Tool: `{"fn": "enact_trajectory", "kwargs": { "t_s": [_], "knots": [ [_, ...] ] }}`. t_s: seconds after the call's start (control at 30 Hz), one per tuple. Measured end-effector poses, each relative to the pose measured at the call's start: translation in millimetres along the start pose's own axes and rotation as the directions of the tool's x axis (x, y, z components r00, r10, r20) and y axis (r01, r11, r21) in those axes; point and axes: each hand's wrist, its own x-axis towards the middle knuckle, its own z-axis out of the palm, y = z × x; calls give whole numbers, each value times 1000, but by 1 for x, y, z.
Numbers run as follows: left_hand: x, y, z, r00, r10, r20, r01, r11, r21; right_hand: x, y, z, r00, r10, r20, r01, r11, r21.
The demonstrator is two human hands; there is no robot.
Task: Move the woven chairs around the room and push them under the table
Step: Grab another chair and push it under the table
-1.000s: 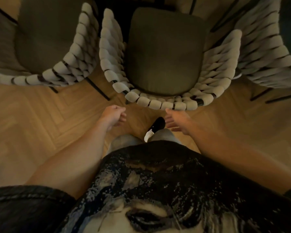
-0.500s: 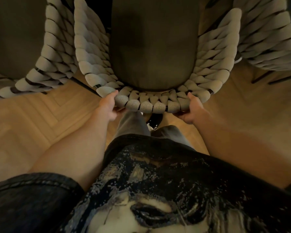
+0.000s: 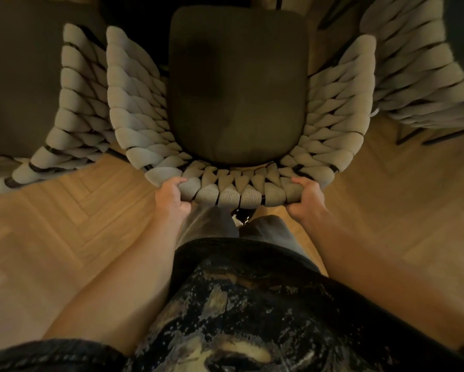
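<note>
Head view, looking straight down. Middle woven chair (image 3: 233, 194) directly ahead, dark seat cushion (image 3: 236, 84) centred, braided backrest curving round it in a horseshoe. Left hand (image 3: 171, 196) wrapped over the top rim of the backrest at its left rear corner, fingers curled over the braid, thumb below. Right hand (image 3: 304, 196) doing the same at the right rear corner. Both clasping the rim firmly, about one seat-width apart.

Left neighbour chair (image 3: 72, 116) just beside the held one: the two woven arms run nearly parallel with only a thin dark gap between them, possibly touching near the front; cannot tell. Right neighbour chair (image 3: 418, 76) set a little further off, with a narrow wedge of floor showing between the two arms near the rear. Thin black legs (image 3: 413, 135) of that chair angled out onto the floor.

Front edge of the held cushion reaching into a dark zone at the top of frame; table edge not distinguishable in the shadow.

Herringbone wood floor (image 3: 64, 224) open on both sides behind the chair row, broad bare stretches left and right of the forearms. Grey trousers (image 3: 212, 224) and a dark shoe (image 3: 243, 214) close behind the backrest, directly below its rim. Printed black shirt (image 3: 252, 304) filling the lower frame.
</note>
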Motion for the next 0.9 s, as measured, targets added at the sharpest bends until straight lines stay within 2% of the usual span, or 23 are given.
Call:
{"fn": "enact_trajectory", "kwargs": {
  "t_s": [0.17,0.43,0.6,0.9],
  "knots": [
    [-3,17,17,998,60,3,-60,996,-61,-7,-15,13,998,-57,13,57,998,39],
    [3,35,33,997,53,59,-48,996,-79,-5,-33,38,997,-76,31,74,996,47],
    [17,57,65,994,107,37,-105,993,-57,9,-50,70,996,-78,33,77,997,20],
    [42,85,121,994,78,74,-77,997,-12,28,-89,117,997,-75,19,75,996,-44]
  ]
}}
